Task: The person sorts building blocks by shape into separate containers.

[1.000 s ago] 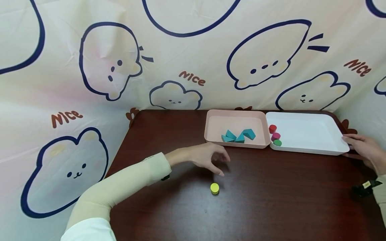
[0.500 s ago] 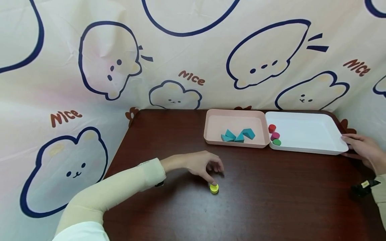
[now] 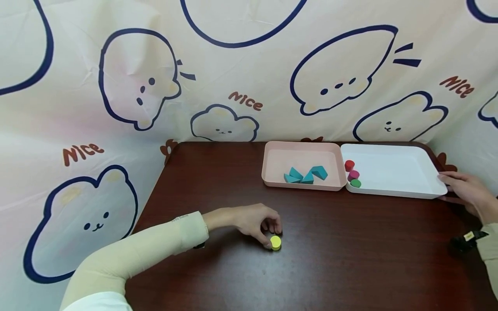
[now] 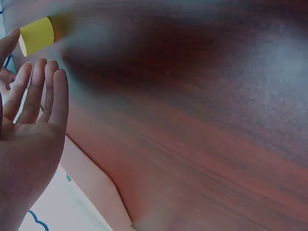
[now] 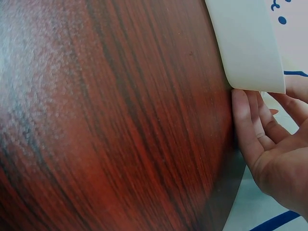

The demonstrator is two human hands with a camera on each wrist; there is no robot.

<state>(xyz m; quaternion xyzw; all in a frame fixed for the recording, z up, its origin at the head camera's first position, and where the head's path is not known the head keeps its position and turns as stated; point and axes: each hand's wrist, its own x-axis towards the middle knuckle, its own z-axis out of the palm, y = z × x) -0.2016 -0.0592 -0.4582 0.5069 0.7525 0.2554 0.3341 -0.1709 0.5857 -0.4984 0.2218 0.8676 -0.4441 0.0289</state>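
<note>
My left hand [image 3: 254, 221] is low over the table, its thumb right at the side of a small yellow cylinder [image 3: 276, 242]. In the left wrist view the other fingers [image 4: 34, 94] reach out fairly straight, apart from the yellow cylinder [image 4: 38, 36]. At the far right my right hand [image 3: 468, 192] holds the end of a white tray [image 3: 397, 170]. The right wrist view has some fingertips low at the tray's corner and another digit up at the rim [image 5: 284, 89].
A pink tray [image 3: 301, 155] with several teal wedge-shaped blocks [image 3: 307, 177] adjoins the white one. Red [image 3: 349, 165], magenta [image 3: 353, 175] and green [image 3: 355, 183] cylinders lie along the white tray's left side. A cartoon-print sheet [image 3: 218, 65] rises behind the dark wooden table [image 3: 330, 259].
My left hand has come down and toward me, from behind the yellow cylinder to around it. The right hand keeps its place on the white tray.
</note>
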